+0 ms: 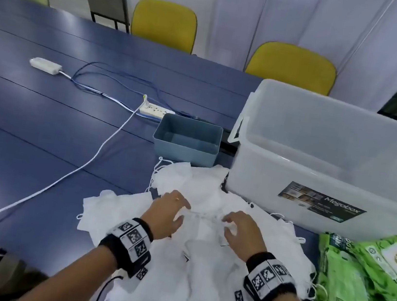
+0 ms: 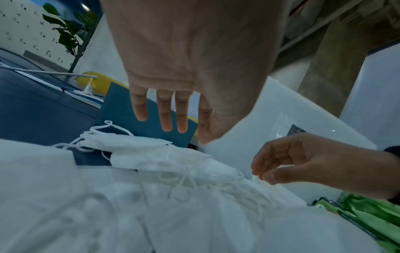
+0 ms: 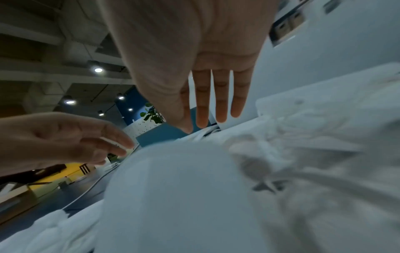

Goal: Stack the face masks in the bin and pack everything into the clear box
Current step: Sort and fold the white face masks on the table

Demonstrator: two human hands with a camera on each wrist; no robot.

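Left hand (image 2: 194, 68) fingers straight above face masks (image 2: 151, 196), per wrist view

Left hand (image 1: 167, 214) and right hand (image 1: 242, 230), fingers loosely curled, over a pile of white face masks (image 1: 201, 265) on the blue table (image 1: 44, 116); blue bin (image 1: 187, 141) beside clear box (image 1: 331, 159)

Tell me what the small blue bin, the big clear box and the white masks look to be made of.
Blue bin: likely moulded plastic, opaque and matte; thin even walls, rounded corners.
Clear box: translucent, slightly frosted plastic; light passes through its walls, with a glossy printed label on the front.
Face masks: probably thin non-woven fabric, matte white; they crumple softly and carry thin cord ear loops.
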